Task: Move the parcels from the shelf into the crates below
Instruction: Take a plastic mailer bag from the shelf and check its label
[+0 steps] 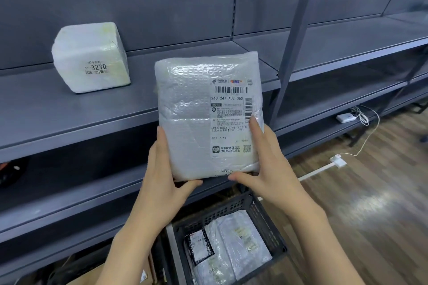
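The fingers of both hands are hidden behind the flat grey bubble-wrap parcel (208, 113) with a printed white label. The left hand (166, 176) and right hand (266, 166) clasp its lower corners, thumbs beneath, holding it upright above the black slotted plastic crate (268, 222), whose near edge is cut off.

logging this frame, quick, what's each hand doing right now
Left hand: holding the bubble-wrap parcel by its lower left edge.
Right hand: holding the same parcel by its lower right edge.

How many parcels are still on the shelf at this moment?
1: the white block parcel sits on the shelf, left. The bubble-wrap parcel is held off it by both hands; others lie in the black crate.
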Motion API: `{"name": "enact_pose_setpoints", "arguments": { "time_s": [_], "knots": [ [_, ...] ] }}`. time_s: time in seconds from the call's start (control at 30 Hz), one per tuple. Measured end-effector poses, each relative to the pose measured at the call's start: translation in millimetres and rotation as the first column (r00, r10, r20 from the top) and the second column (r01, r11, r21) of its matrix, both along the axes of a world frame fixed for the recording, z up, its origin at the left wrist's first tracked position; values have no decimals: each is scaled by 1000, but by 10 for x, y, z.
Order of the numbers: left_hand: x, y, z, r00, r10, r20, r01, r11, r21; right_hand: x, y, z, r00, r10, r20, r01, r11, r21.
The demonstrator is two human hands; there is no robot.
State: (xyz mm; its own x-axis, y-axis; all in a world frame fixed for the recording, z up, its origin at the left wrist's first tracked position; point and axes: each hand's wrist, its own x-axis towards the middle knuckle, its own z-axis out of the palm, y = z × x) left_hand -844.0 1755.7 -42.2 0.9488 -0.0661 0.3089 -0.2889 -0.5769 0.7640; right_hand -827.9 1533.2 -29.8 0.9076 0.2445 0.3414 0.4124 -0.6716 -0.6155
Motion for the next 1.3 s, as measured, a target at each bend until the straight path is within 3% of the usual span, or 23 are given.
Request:
{"name": "enact_pose_setpoints", "arguments": {
  "time_s": [0.23,0.43,0.7,0.87,1.03,1.13,1.3],
  "knots": [
    [0,-115,-2,959,67,277,-111,982,149,-23,-13,-21,985,-69,160,68,998,10],
    [11,-264,-42,956,70,286,-107,987,117,-23,-118,-50,970,-63,233,59,998,23],
    [-2,-511,-151,964,64,259,-98,988,119,-48,-356,-156,983,-53,175,51,999,16],
    [-56,-663,-368,982,96,163,-112,989,92,-47,-490,-349,999,-30,43,29,999,17],
    [-176,-745,-961,981,160,-107,-156,987,49,-27,-571,-925,984,27,-179,-30,999,-11],
    [-307,-718,-1475,944,205,-259,-196,979,62,-72,-545,-1408,930,82,-360,-88,996,-2],
    [-750,-722,-2282,817,222,-533,-239,970,37,-321,-504,-2323,758,149,-635,-200,980,-8]
  ]
}}
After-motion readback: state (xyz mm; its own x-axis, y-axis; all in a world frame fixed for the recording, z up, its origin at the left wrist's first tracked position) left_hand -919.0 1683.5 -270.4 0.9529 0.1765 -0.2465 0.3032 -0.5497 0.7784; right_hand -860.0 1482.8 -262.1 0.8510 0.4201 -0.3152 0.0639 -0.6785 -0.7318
